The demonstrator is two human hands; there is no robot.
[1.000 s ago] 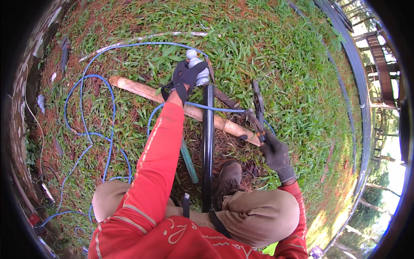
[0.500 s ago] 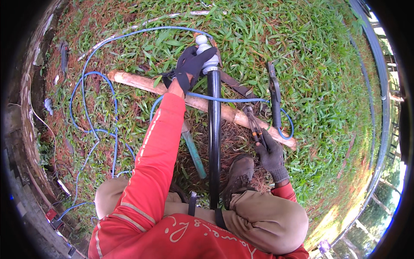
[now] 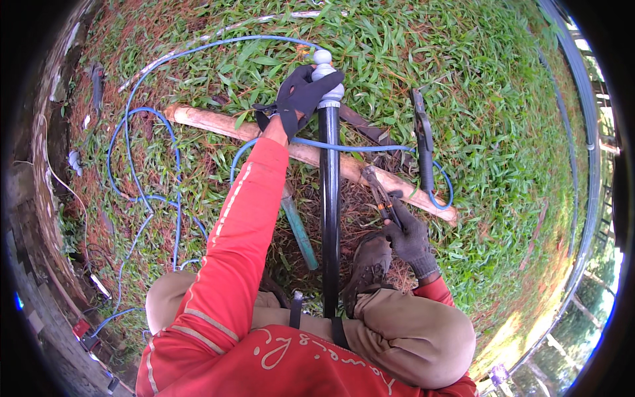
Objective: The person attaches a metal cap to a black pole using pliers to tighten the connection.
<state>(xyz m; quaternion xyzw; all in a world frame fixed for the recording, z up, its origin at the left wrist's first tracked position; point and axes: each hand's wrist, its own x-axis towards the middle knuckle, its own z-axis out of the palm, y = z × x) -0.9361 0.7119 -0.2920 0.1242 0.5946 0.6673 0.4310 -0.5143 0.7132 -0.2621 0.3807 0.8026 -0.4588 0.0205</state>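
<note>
My left hand [image 3: 303, 96], in a dark glove, is closed round the grey ball-topped finial [image 3: 329, 83] at the far end of a black metal pipe [image 3: 330, 212]. The pipe runs from there back toward my body and lies over a wooden pole [image 3: 218, 123]. In its grey glove, my right hand [image 3: 409, 237] grips a pair of pliers [image 3: 378, 193] with orange-marked handles. The jaws of the pliers point up and left, near the pole and apart from the pipe. A blue cable [image 3: 370, 149] crosses the pipe below the finial.
A dark welding electrode holder [image 3: 423, 142] lies on the grass at the right, joined to the blue cable. A green-handled tool [image 3: 299, 231] rests left of the pipe. My boot [image 3: 368, 268] stands right of it. Along the left runs a wall edge [image 3: 56, 99].
The finial and my left hand have shifted slightly to the right. My right hand has drawn the pliers a little left, toward the pipe.
</note>
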